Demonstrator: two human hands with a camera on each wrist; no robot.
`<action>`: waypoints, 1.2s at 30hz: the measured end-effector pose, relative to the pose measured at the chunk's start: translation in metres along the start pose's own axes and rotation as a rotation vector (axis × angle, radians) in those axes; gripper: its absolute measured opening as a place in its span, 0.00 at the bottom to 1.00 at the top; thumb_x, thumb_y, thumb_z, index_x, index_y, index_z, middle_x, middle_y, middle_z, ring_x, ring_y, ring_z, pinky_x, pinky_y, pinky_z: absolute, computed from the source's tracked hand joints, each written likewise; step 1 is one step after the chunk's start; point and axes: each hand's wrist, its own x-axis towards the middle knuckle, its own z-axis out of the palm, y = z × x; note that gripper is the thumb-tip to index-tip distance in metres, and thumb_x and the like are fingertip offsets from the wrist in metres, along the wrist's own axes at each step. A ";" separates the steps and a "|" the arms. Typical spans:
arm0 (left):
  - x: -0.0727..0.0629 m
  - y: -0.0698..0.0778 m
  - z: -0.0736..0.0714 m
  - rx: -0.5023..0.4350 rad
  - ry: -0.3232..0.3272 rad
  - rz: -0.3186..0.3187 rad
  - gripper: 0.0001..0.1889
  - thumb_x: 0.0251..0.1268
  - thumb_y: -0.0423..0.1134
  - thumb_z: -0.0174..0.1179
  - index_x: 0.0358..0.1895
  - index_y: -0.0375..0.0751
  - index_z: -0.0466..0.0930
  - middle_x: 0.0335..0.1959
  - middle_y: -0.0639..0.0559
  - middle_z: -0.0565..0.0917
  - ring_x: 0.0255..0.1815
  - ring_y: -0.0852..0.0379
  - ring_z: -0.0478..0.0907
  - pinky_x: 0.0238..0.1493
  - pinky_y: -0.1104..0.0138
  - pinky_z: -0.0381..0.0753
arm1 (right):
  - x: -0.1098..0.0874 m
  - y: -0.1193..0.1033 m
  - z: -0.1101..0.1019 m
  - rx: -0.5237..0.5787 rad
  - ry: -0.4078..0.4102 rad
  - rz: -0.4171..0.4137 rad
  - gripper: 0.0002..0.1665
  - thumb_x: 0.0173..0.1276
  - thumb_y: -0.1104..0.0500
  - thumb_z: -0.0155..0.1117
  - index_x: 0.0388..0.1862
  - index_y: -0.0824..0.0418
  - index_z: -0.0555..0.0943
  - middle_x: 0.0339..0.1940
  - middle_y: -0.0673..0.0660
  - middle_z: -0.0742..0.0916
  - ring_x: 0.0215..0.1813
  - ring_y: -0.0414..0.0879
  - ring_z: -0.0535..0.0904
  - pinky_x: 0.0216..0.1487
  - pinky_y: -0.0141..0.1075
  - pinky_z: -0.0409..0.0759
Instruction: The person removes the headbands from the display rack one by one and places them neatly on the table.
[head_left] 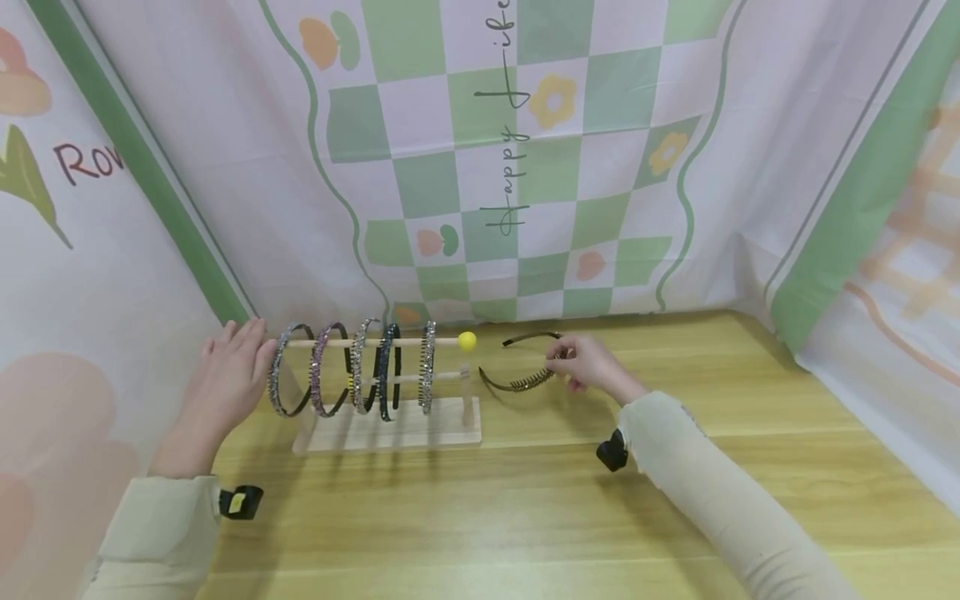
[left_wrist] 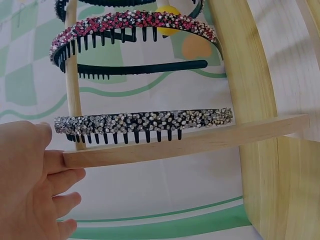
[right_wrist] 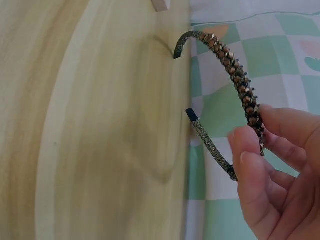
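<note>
A brown beaded headband with comb teeth (head_left: pixel 531 381) hangs above the table, pinched between the thumb and fingers of my right hand (head_left: pixel 585 362). Its two tips point left, towards the wooden rack (head_left: pixel 450 427). My left hand (head_left: pixel 232 375) touches the top of the rack's left upright with its fingers extended. Several glittery headbands hang on the rack's rods, among them a pink one (head_left: pixel 317 375), a dark blue one (head_left: pixel 385 375) and a silver one (head_left: pixel 427 362) nearest the right end. In the left wrist view, a silver headband (left_wrist: pixel 150 120) sits close beside the upright (left_wrist: pixel 175 142).
A yellow ball (head_left: pixel 467 341) caps the right end of the upper rod. The rack stands on a wood-grain table (head_left: pixel 487 517). Behind it hangs a green-and-white checked cloth (head_left: pixel 547 167), with more cloth at both sides.
</note>
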 end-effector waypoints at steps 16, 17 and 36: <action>0.000 0.001 -0.002 0.001 -0.005 0.000 0.31 0.76 0.49 0.26 0.67 0.22 0.50 0.66 0.24 0.53 0.67 0.27 0.41 0.65 0.42 0.31 | -0.001 0.015 0.018 0.100 -0.122 0.032 0.09 0.68 0.63 0.54 0.41 0.69 0.77 0.26 0.64 0.84 0.17 0.46 0.78 0.24 0.41 0.82; 0.000 0.001 -0.002 0.002 -0.006 -0.001 0.31 0.76 0.49 0.26 0.67 0.22 0.50 0.66 0.24 0.53 0.67 0.27 0.41 0.65 0.42 0.31 | -0.001 0.015 0.020 0.109 -0.122 0.035 0.09 0.68 0.63 0.54 0.41 0.69 0.77 0.26 0.64 0.84 0.17 0.45 0.78 0.24 0.41 0.82; -0.001 0.003 -0.003 0.010 -0.013 0.004 0.31 0.76 0.49 0.26 0.66 0.22 0.51 0.66 0.25 0.53 0.67 0.27 0.41 0.65 0.42 0.31 | 0.011 0.015 0.043 0.178 -0.076 0.140 0.12 0.65 0.62 0.58 0.45 0.68 0.78 0.23 0.60 0.84 0.18 0.44 0.77 0.20 0.32 0.79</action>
